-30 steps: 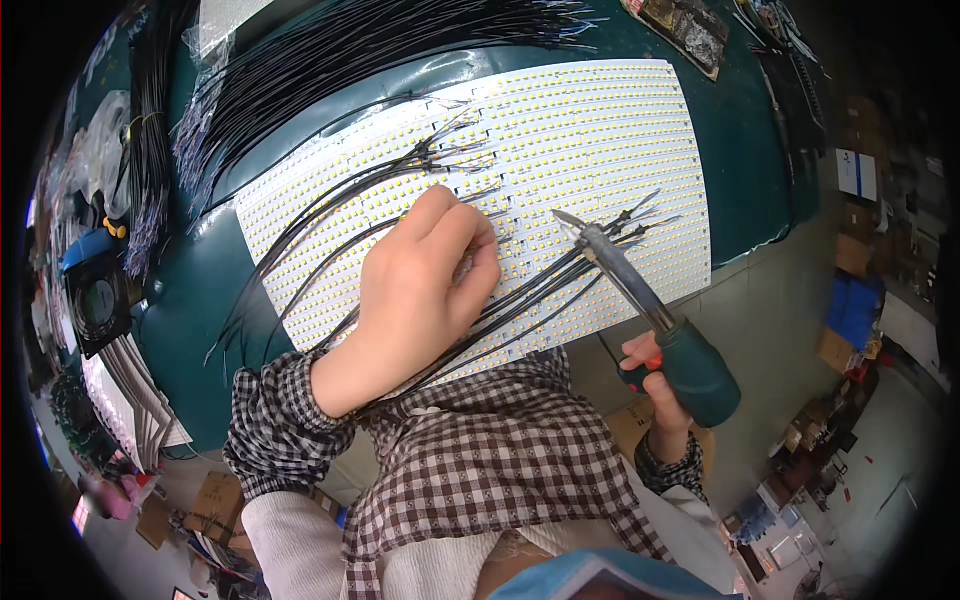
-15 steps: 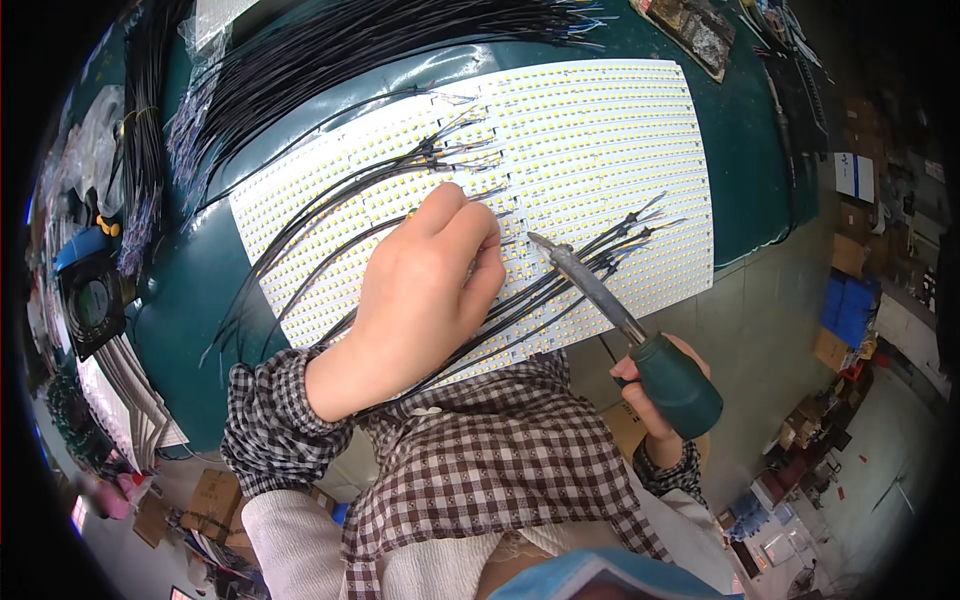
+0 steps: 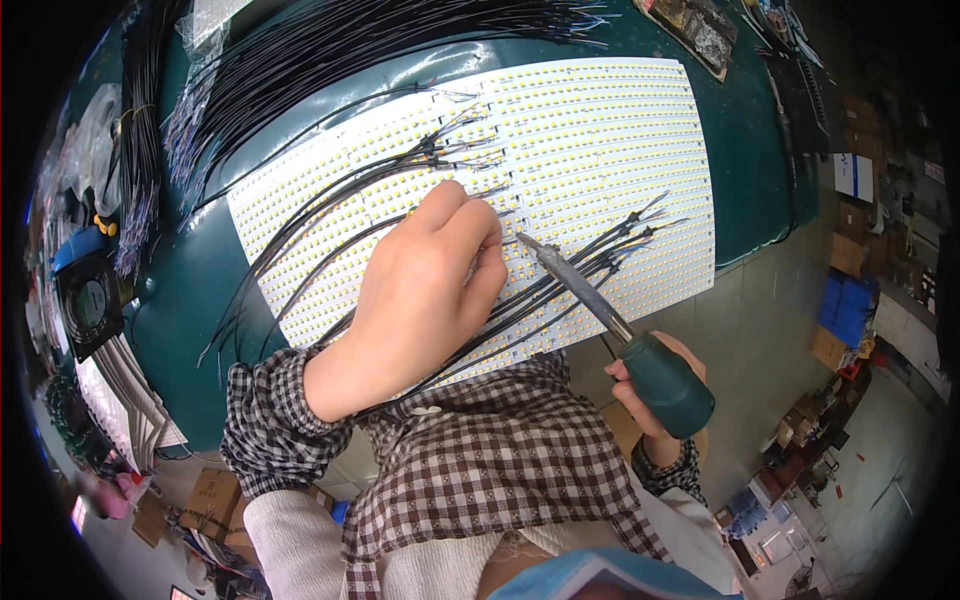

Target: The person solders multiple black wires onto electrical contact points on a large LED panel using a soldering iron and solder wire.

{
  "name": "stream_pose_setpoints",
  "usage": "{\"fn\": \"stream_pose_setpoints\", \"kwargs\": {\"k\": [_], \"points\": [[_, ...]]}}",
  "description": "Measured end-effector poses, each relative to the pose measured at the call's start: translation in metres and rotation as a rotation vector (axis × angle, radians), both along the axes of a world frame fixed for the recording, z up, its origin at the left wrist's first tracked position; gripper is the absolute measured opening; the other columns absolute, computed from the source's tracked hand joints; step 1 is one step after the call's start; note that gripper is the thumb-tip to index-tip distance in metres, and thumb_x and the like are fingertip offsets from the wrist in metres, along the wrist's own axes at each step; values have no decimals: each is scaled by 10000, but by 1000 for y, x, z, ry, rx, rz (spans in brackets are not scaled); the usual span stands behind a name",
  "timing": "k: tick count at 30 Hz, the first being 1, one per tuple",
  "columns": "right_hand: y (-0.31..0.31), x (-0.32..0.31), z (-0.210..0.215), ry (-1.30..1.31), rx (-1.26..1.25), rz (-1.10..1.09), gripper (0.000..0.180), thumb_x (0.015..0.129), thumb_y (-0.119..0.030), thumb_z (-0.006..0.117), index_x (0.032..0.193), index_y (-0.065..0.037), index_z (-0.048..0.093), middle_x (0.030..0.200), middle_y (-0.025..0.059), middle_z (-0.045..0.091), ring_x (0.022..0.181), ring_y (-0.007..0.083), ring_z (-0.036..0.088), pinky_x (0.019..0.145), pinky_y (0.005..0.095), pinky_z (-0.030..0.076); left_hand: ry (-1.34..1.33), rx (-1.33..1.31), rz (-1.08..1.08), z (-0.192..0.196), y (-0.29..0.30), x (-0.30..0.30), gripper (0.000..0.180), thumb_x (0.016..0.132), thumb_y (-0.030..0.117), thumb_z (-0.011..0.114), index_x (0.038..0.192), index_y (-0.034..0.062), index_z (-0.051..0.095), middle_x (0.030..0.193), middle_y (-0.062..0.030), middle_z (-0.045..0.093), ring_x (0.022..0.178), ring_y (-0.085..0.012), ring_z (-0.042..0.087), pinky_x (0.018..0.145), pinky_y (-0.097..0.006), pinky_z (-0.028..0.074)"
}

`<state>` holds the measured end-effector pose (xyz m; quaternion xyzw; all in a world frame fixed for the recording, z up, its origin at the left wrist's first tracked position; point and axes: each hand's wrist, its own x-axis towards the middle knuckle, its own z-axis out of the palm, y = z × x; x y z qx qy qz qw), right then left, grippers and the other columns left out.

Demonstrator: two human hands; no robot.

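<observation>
My right hand (image 3: pixel 650 400) grips a soldering iron (image 3: pixel 665 385) by its dark green handle. The iron's tip rests at or just above the middle seam of a white LED board (image 3: pixel 610 110), close to my left fingers. That board carries rows of small yellow LEDs. Over its centre, my left hand (image 3: pixel 430 285) is closed in a pinch, and whatever the fingers hold is hidden beneath them. Black cables (image 3: pixel 350 185) with thin stripped wire ends lie across the board to the left of that hand. More black cables (image 3: pixel 560 285) run under the iron's shaft.
Behind the board lies a large bundle of black cables (image 3: pixel 330 50) on the green tabletop (image 3: pixel 190 330). Another bundle (image 3: pixel 143 130) hangs at the left, near a small black fan (image 3: pixel 88 300) and stacked white boards (image 3: pixel 125 395). A stained block (image 3: pixel 695 35) sits at the back right.
The soldering iron has shifted slightly left, bringing its tip closer to my left fingertips. My left hand has stayed in nearly the same place.
</observation>
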<state>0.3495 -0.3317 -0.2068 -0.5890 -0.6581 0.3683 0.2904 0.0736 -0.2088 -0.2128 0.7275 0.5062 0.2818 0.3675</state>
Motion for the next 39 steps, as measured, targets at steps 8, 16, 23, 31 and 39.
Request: {"fn": "stream_pose_setpoints", "kwargs": {"k": [8, 16, 23, 31, 39], "points": [[7, -5, 5, 27, 20, 2, 272, 782, -110, 817, 953, 51, 679, 793, 106, 670, 701, 216, 692, 661, 335, 576, 2, -1, -2, 1, 0, 1, 119, 819, -20, 681, 868, 27, 583, 839, -144, 530, 683, -359, 587, 590, -444, 479], [9, -6, 4, 23, -7, 0, 268, 793, -138, 813, 930, 47, 677, 788, 107, 675, 697, 215, 691, 654, 332, 566, 10, 0, 1, -1, 0, 1, 129, 813, -26, 683, 874, 30, 584, 846, -142, 528, 689, -354, 591, 587, -441, 482], [3, 1, 2, 132, -34, -46, 443, 812, -261, 870, 1087, 38, 691, 901, 121, 719, 770, 286, 709, 706, 346, 575, 6, 9, -2, 1, 1, 2, 126, 814, -22, 681, 879, 29, 586, 850, -143, 531, 689, -355, 593, 590, -440, 484], [3, 2, 0, 210, -27, -90, 402, 822, -201, 854, 1109, 30, 693, 956, 129, 746, 792, 229, 729, 718, 325, 587, -72, -52, 15, 6, 1, 0, 117, 846, 2, 695, 934, 42, 628, 871, -133, 584, 738, -352, 634, 617, -420, 509], [5, 3, -3, 328, -82, -133, 382, 792, -53, 834, 1130, 53, 689, 1023, 142, 754, 801, 163, 739, 723, 288, 608, 46, 88, -94, 2, -2, -5, 140, 850, 18, 723, 942, 48, 622, 853, -121, 599, 713, -326, 644, 607, -407, 513]]}}
